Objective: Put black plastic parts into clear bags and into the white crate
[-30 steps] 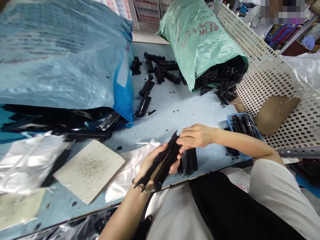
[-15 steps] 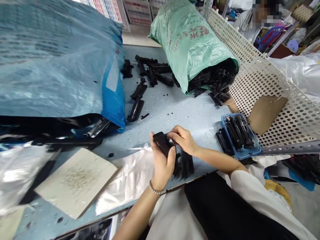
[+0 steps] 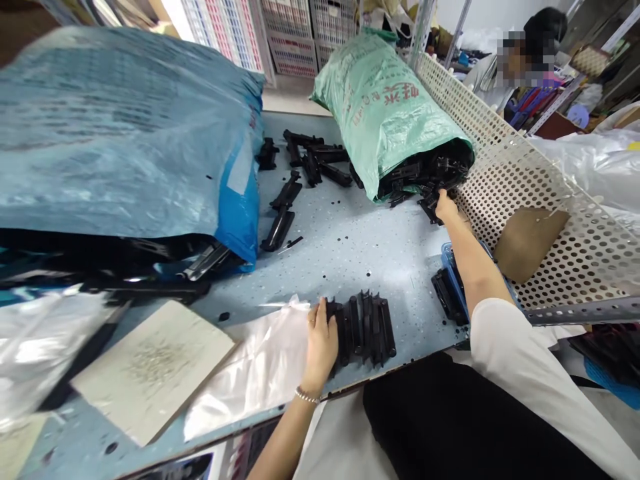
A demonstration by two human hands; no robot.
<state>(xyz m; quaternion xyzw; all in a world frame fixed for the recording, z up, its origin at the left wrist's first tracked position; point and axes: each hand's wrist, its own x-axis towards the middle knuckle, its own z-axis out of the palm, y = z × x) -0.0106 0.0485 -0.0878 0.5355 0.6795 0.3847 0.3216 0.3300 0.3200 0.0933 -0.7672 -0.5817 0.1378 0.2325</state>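
Several long black plastic parts (image 3: pixel 371 327) stand side by side in a row near the table's front edge. My left hand (image 3: pixel 321 343) is at the left end of that row, its fingers closed around the outermost black part. Stretched far forward, my right hand (image 3: pixel 446 208) has its fingers closed on a black part in the loose pile (image 3: pixel 429 200) at the mouth of the green sack (image 3: pixel 385 100). Its fingertips are partly hidden among the parts.
A big blue bag (image 3: pixel 125 147) with black parts fills the left. Loose black parts (image 3: pixel 320 157) lie at the back. A white board (image 3: pixel 155 367), a clear plastic bag (image 3: pixel 250 367), a blue bin (image 3: pixel 447 257) and a perforated rack (image 3: pixel 530 173) surround the work area. Another person stands beyond.
My left hand has lowered the black part from mid-air to the row's left end. My right hand has left that part and reached forward right to the green sack's pile.
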